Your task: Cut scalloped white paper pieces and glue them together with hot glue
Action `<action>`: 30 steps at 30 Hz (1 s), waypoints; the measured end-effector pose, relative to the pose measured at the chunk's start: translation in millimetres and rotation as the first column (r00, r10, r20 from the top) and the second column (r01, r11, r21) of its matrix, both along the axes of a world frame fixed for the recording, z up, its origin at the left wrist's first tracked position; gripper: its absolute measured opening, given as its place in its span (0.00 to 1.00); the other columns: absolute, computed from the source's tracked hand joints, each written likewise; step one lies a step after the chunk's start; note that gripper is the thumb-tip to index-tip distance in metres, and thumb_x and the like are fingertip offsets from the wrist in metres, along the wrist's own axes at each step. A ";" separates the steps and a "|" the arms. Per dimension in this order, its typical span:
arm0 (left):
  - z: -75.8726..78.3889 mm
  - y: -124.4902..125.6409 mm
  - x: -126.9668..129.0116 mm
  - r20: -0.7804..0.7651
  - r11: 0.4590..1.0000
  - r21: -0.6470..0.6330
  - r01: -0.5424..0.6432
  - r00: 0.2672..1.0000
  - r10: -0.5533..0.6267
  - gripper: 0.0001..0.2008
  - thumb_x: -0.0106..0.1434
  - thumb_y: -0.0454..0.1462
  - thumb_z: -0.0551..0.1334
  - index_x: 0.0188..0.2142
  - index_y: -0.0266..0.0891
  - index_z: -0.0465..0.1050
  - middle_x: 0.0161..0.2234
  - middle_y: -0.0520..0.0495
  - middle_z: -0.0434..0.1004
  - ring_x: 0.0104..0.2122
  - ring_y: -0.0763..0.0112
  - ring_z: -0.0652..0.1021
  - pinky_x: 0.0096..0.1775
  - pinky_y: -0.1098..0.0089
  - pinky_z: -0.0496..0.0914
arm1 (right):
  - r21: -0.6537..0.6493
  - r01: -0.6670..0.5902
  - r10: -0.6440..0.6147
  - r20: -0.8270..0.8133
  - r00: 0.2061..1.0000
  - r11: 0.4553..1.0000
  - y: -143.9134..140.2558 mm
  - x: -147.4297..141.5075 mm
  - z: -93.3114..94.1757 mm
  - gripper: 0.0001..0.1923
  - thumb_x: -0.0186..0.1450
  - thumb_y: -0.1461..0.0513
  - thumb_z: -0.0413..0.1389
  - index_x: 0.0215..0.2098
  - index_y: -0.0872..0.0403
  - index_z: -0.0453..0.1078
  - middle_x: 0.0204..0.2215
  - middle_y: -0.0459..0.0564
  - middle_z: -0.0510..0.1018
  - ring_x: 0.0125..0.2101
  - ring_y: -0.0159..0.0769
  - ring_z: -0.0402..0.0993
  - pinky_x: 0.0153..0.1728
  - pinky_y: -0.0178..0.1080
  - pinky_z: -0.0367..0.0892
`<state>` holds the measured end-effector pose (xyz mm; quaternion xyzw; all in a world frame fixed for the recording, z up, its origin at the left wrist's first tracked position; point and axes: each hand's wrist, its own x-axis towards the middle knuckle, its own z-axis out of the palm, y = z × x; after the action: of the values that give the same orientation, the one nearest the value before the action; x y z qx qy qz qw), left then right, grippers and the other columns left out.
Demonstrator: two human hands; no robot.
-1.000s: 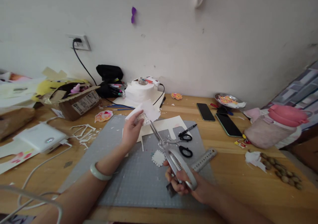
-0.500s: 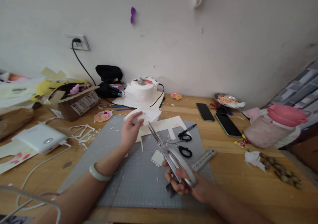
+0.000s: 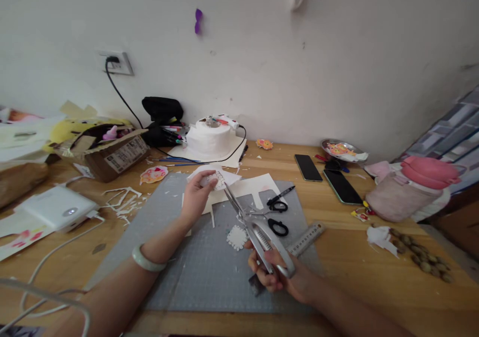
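Observation:
My left hand (image 3: 198, 193) pinches a small piece of white paper (image 3: 219, 181) with a scalloped outline drawn on it, held above the cutting mat (image 3: 179, 267). In my right hand (image 3: 271, 272) are large silver scissors (image 3: 258, 235), fingers wrapped through the handles. Their blade tips point up and left and meet the paper's right edge. Below, on the mat, lies a cut white scalloped shape (image 3: 237, 237). Black-handled scissors (image 3: 277, 217) rest to the right of the silver blades, with a black pen (image 3: 281, 196) just behind them.
A metal ruler (image 3: 306, 240) lies right of my right hand. White paper sheets (image 3: 247, 187) sit at the mat's far edge. Two phones (image 3: 342, 186) lie to the right, near a pink-lidded jar (image 3: 409, 185). Leftward are a power bank (image 3: 58, 207), a cardboard box (image 3: 108, 152) and paper scraps (image 3: 121, 202).
The paper in my left hand has turned and tilted slightly at the scissor tips. Both hands stay in nearly the same place, and the whole view has shifted a little.

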<state>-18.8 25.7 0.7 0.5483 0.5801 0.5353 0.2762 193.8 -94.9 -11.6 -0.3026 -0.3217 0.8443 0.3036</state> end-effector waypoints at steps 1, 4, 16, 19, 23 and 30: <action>-0.8 0.4 0.2 0.009 1.000 0.002 -0.005 1.000 0.005 0.15 0.51 0.43 0.61 0.38 0.40 0.72 0.27 0.53 0.69 0.23 0.73 0.67 0.27 0.71 0.62 | 0.003 -0.001 0.001 -0.005 1.000 1.000 0.0 0.0 -0.4 0.25 0.50 0.51 0.62 0.41 0.55 0.64 0.25 0.42 0.68 0.14 0.17 0.52 0.15 0.28 0.39; -2.8 0.9 1.1 0.039 1.000 -0.001 -0.010 0.999 0.010 0.16 0.51 0.44 0.61 0.38 0.40 0.69 0.26 0.54 0.67 0.21 0.75 0.65 0.25 0.73 0.61 | 0.016 0.008 -0.007 -0.016 1.000 1.000 -0.6 0.0 -1.2 0.25 0.50 0.51 0.61 0.41 0.55 0.64 0.25 0.42 0.68 0.14 0.17 0.52 0.14 0.28 0.40; 1.2 -0.7 2.1 0.038 1.000 0.001 -0.007 0.999 0.007 0.13 0.49 0.42 0.62 0.35 0.40 0.71 0.26 0.54 0.68 0.20 0.76 0.64 0.25 0.73 0.61 | -0.014 0.025 -0.025 -0.037 0.999 1.000 -0.4 0.0 -0.8 0.23 0.51 0.53 0.61 0.40 0.56 0.65 0.25 0.43 0.68 0.14 0.17 0.53 0.13 0.27 0.39; -0.4 0.0 1.5 0.034 1.000 -0.006 0.003 0.999 -0.003 0.14 0.49 0.42 0.62 0.36 0.40 0.72 0.25 0.54 0.68 0.20 0.76 0.64 0.25 0.73 0.61 | -0.010 0.028 -0.028 -0.041 0.999 1.000 -0.4 0.5 -2.5 0.23 0.51 0.52 0.61 0.40 0.56 0.65 0.25 0.43 0.68 0.14 0.17 0.53 0.13 0.27 0.40; -3.5 2.5 0.3 0.033 1.000 -0.009 0.017 0.999 -0.017 0.15 0.49 0.43 0.62 0.35 0.39 0.72 0.25 0.54 0.68 0.20 0.76 0.63 0.24 0.73 0.60 | -0.017 0.032 -0.032 -0.035 0.999 0.999 -1.0 1.0 -3.3 0.22 0.52 0.52 0.60 0.41 0.55 0.65 0.25 0.43 0.68 0.14 0.17 0.53 0.14 0.27 0.40; -5.9 3.9 0.4 0.027 0.999 -0.013 0.042 0.999 -0.041 0.15 0.51 0.42 0.61 0.37 0.38 0.71 0.25 0.54 0.68 0.19 0.77 0.63 0.24 0.73 0.61 | -0.012 0.033 -0.034 -0.045 0.998 0.999 -1.0 0.7 -3.6 0.22 0.52 0.52 0.60 0.40 0.55 0.66 0.25 0.43 0.68 0.14 0.17 0.53 0.14 0.27 0.40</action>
<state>-18.3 29.5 -5.2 0.5512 0.5683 0.5329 0.2986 194.4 -95.9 -15.2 -0.2903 -0.3048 0.8475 0.3233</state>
